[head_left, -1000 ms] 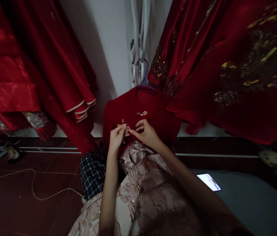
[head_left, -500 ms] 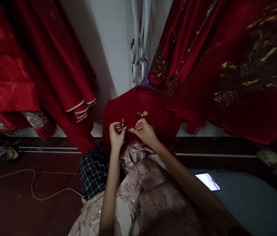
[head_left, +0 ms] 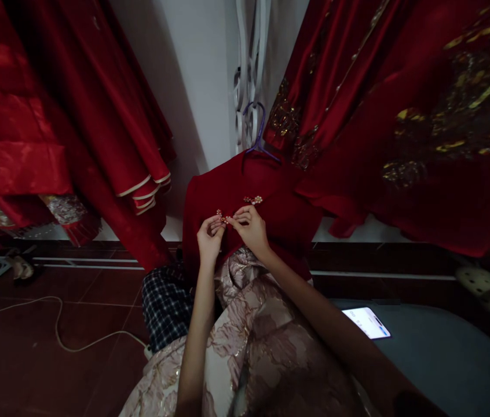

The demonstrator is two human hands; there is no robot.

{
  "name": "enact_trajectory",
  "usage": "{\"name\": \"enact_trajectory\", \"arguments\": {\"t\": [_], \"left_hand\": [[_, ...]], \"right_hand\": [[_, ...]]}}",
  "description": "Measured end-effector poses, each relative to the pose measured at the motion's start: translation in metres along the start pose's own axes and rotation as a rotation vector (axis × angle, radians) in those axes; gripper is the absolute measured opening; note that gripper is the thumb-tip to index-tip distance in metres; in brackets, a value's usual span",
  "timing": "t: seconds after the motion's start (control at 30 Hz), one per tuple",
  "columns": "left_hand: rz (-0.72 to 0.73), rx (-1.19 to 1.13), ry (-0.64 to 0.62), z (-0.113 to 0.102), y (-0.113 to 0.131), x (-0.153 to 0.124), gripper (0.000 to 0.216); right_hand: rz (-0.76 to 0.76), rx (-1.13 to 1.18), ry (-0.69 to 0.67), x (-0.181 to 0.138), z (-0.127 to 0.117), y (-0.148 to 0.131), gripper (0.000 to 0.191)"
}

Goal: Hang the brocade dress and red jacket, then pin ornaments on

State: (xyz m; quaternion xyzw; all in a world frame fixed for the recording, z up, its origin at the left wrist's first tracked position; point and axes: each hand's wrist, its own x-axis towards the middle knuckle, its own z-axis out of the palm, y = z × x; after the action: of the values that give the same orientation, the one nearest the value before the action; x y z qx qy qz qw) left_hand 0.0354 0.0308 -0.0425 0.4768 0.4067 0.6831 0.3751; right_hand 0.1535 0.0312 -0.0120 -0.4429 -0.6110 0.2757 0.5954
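A red garment (head_left: 223, 191) hangs from a purple hanger (head_left: 260, 133), its lower part against a shiny pink patterned cloth (head_left: 271, 336) on my lap. In front of its chest, my left hand (head_left: 211, 234) pinches a small gold-and-red beaded ornament (head_left: 219, 214). My right hand (head_left: 251, 226) is closed too, its thumb and fingertips meeting the ornament from the right, close to my left fingertips. Whether the ornament is fastened to the cloth is too small to tell. Another beaded clasp (head_left: 253, 200) sits on the garment just above my right hand.
Red garments (head_left: 132, 133) hang at left, and more with gold sequins (head_left: 466, 116) at right. A lit phone (head_left: 366, 322) lies on a grey surface (head_left: 436, 353) at lower right. A white cable (head_left: 58, 324) crosses the tiled floor. White scrolled metalwork (head_left: 249, 63) stands behind the hanger.
My right hand has moved left and slightly up, bringing the small beaded piece in its fingers against the one in my left hand. The left hand has shifted only slightly.
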Motion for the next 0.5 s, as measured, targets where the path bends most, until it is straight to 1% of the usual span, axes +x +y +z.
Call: {"name": "enact_trajectory", "arguments": {"t": [0.13,0.23,0.5], "left_hand": [[-0.035,-0.003,0.043,0.000,0.003,-0.001,0.034],[-0.027,0.022,0.071,-0.002,0.003,-0.001,0.033],[0.076,0.171,-0.026,-0.013,-0.002,0.008,0.027]], "right_hand": [[-0.059,-0.050,-0.006,0.001,0.002,0.000,0.031],[-0.092,-0.065,0.006,0.000,0.004,0.001,0.028],[-0.123,-0.118,0.017,0.000,0.007,0.001,0.021]]}}
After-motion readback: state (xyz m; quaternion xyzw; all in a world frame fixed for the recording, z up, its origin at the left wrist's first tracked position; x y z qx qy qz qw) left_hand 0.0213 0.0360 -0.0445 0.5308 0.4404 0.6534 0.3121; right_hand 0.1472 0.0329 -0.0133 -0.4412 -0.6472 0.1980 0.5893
